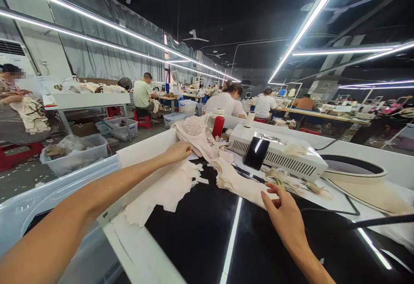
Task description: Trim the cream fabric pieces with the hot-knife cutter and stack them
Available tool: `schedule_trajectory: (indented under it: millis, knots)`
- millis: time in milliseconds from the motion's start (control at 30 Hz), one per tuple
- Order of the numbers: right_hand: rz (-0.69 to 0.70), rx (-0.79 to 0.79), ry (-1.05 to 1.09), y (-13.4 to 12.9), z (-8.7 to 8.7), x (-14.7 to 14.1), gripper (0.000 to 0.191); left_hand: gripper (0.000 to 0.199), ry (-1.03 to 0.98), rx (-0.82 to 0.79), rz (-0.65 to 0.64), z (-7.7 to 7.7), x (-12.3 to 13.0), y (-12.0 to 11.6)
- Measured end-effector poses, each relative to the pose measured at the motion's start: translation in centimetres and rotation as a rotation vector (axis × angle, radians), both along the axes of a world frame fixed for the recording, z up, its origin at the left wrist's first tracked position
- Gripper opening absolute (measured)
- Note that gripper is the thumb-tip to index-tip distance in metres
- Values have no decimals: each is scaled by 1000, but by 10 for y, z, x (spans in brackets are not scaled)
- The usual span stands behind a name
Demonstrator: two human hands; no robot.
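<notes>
My left hand reaches across to the far left of the black work surface, its fingers curled closed at the edge of a heap of cream fabric. What it pinches, if anything, is hidden. Below that forearm lies a spread of cut cream fabric pieces with ragged ends. On the right, my right hand is held with thumb and fingers apart, by the near end of a layered stack of cream fabric pieces. Its fingertips overlap the stack's end; whether they touch it I cannot tell.
Behind the fabric stand a red bottle and a white vented machine box with a phone leaning on it. A sun visor and a black cable lie right. A clear plastic bin sits left. Several people work beyond.
</notes>
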State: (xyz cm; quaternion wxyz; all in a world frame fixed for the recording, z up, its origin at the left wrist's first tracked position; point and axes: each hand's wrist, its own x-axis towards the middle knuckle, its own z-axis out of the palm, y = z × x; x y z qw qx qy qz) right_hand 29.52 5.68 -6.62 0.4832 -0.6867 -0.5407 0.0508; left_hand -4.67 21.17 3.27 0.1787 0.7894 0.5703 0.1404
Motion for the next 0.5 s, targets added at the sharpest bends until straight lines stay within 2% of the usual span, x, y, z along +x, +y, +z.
schedule_trajectory:
  millis: [100,200,300,500]
  knots:
    - [38,-16,25,-14,2,-14,52,34,87,21,43,1,-41,-13]
    - [72,-41,33,-24,2,-22,51,35,156,30,77,-10,-68,-26]
    - [90,-98,43,-33,4,-27,50,36,200,53,113,-27,-81,-35]
    - [177,-176,52,-46,9,-40,49,36,187,108,142,-55,-85,-37]
